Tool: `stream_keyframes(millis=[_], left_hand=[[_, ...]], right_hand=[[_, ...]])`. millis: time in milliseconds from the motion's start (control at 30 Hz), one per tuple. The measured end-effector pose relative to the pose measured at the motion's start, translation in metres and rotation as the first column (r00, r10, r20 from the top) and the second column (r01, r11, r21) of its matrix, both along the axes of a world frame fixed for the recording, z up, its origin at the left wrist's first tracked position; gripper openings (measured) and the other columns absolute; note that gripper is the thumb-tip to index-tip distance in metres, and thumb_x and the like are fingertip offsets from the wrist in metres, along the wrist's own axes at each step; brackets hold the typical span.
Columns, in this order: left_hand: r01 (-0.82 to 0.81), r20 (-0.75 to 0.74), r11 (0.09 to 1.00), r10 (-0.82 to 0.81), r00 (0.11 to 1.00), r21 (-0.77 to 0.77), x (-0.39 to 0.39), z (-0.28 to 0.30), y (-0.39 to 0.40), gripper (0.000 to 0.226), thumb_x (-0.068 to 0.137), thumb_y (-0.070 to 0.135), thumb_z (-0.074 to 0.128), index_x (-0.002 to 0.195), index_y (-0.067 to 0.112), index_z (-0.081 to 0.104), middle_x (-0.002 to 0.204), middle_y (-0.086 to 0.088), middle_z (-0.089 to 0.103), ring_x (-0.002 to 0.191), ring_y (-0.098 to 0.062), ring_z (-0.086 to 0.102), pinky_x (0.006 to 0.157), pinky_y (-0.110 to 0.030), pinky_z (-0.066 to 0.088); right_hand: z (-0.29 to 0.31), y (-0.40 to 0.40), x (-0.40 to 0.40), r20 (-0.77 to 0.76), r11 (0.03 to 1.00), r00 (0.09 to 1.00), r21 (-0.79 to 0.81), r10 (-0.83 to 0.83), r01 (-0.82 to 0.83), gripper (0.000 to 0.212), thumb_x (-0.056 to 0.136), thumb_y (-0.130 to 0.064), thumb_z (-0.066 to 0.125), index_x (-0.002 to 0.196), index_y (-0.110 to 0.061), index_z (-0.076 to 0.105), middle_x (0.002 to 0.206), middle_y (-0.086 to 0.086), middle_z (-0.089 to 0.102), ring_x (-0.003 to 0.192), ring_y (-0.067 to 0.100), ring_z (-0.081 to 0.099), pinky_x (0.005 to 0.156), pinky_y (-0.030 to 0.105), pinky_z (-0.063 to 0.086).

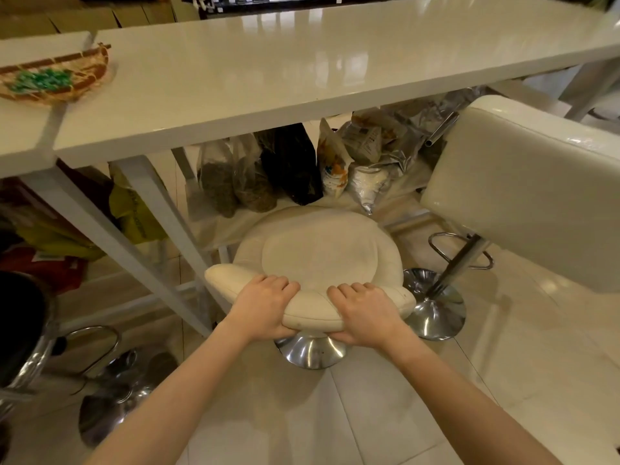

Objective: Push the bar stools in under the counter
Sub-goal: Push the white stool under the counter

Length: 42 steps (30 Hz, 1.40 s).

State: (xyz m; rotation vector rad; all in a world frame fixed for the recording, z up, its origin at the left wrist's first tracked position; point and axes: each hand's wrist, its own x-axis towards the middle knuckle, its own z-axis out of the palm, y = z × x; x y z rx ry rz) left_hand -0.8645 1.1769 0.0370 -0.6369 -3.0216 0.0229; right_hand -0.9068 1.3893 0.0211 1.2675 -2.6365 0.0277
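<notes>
A round cream bar stool [318,250] with a low curved backrest stands in front of the white counter [302,72], its seat just short of the counter's front edge. My left hand [265,307] and my right hand [362,313] both grip the backrest, fingers over the top and thumbs under it. Its chrome base [310,352] shows below my hands. A second cream stool [523,196] with a square seat stands to the right, out from the counter. A dark stool [20,330] with a chrome frame is at the left edge.
Several bags of grain and other goods [288,169] sit on a low shelf under the counter, behind the round stool. A white counter leg [157,203] slants down at the left. A woven basket [57,78] rests on the countertop. The floor is pale glossy tile.
</notes>
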Motion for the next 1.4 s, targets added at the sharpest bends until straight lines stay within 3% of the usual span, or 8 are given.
stream_keyframes(millis=[133, 333, 467, 567, 700, 833, 1167, 1400], left_hand=[[-0.045, -0.001, 0.999, 0.045, 0.999, 0.019, 0.001, -0.003, 0.019, 0.058, 0.056, 0.065, 0.06, 0.091, 0.019, 0.061, 0.074, 0.002, 0.063, 0.064, -0.019, 0.061, 0.063, -0.03, 0.047], [-0.106, -0.026, 0.993, 0.107, 0.994, 0.042, -0.001, -0.007, 0.046, 0.057, 0.058, 0.063, 0.05, 0.089, 0.016, 0.063, 0.069, 0.002, 0.062, 0.06, -0.019, 0.06, 0.059, -0.03, 0.047], [-0.155, -0.048, 0.988, 0.156, 0.987, 0.028, 0.0, -0.009, 0.066, 0.057, 0.052, 0.062, 0.067, 0.084, 0.015, 0.064, 0.066, 0.002, 0.061, 0.057, -0.02, 0.059, 0.055, -0.028, 0.046], [-0.205, -0.054, 0.978, 0.207, 0.977, 0.035, -0.001, -0.009, 0.083, 0.056, 0.05, 0.06, 0.068, 0.082, 0.015, 0.063, 0.065, 0.001, 0.06, 0.055, -0.021, 0.058, 0.054, -0.028, 0.045], [-0.276, -0.063, 0.96, 0.279, 0.958, 0.05, -0.002, -0.008, 0.106, 0.055, 0.057, 0.061, 0.049, 0.083, 0.015, 0.063, 0.065, 0.001, 0.06, 0.055, -0.021, 0.058, 0.054, -0.028, 0.044], [-0.341, -0.072, 0.938, 0.345, 0.936, 0.056, -0.007, -0.006, 0.13, 0.056, 0.056, 0.06, 0.045, 0.082, 0.014, 0.064, 0.064, 0.0, 0.061, 0.055, -0.022, 0.058, 0.054, -0.028, 0.044], [-0.438, -0.047, 0.898, 0.439, 0.897, 0.037, -0.015, -0.005, 0.161, 0.057, 0.057, 0.06, 0.043, 0.082, 0.014, 0.064, 0.065, -0.001, 0.062, 0.056, -0.023, 0.06, 0.054, -0.028, 0.045], [-0.433, -0.019, 0.901, 0.433, 0.901, 0.012, -0.016, -0.005, 0.159, 0.058, 0.058, 0.064, 0.057, 0.086, 0.014, 0.063, 0.069, -0.001, 0.062, 0.058, -0.023, 0.06, 0.055, -0.03, 0.045]], right_hand=[[0.002, 0.019, -0.011, 0.023, 0.998, 0.999, 0.045, 0.038, -0.039, 0.062, 0.051, -0.062, 0.069, 0.088, -0.014, 0.056, 0.068, -0.001, 0.06, 0.053, 0.021, 0.056, 0.046, 0.03, 0.045], [0.005, 0.041, -0.028, 0.039, 0.992, 0.993, 0.048, 0.112, -0.114, 0.06, 0.06, -0.065, 0.046, 0.092, -0.015, 0.055, 0.072, 0.0, 0.06, 0.055, 0.021, 0.058, 0.048, 0.03, 0.046], [0.006, 0.057, -0.041, 0.061, 0.977, 0.983, 0.114, 0.173, -0.179, 0.061, 0.058, -0.063, 0.061, 0.096, -0.015, 0.058, 0.076, 0.0, 0.062, 0.059, 0.021, 0.059, 0.051, 0.03, 0.046], [0.009, 0.069, -0.052, 0.077, 0.966, 0.974, 0.134, 0.212, -0.221, 0.064, 0.055, -0.063, 0.069, 0.097, -0.015, 0.059, 0.077, -0.001, 0.062, 0.06, 0.021, 0.06, 0.052, 0.029, 0.046], [0.011, 0.084, -0.067, 0.098, 0.945, 0.955, 0.147, 0.28, -0.292, 0.063, 0.06, -0.064, 0.064, 0.099, -0.015, 0.058, 0.081, 0.0, 0.063, 0.064, 0.021, 0.061, 0.056, 0.03, 0.046], [0.014, 0.098, -0.084, 0.109, 0.922, 0.935, 0.164, 0.337, -0.352, 0.063, 0.06, -0.065, 0.061, 0.099, -0.016, 0.056, 0.08, -0.001, 0.062, 0.063, 0.021, 0.061, 0.056, 0.03, 0.046], [0.016, 0.115, -0.111, 0.158, 0.878, 0.9, 0.206, 0.405, -0.431, 0.065, 0.059, -0.063, 0.063, 0.102, -0.015, 0.056, 0.083, 0.002, 0.063, 0.068, 0.024, 0.061, 0.059, 0.033, 0.047], [0.017, 0.114, -0.112, 0.194, 0.884, 0.896, 0.179, 0.4, -0.433, 0.069, 0.067, -0.068, 0.058, 0.111, -0.016, 0.054, 0.094, 0.004, 0.062, 0.083, 0.026, 0.059, 0.07, 0.038, 0.048]])
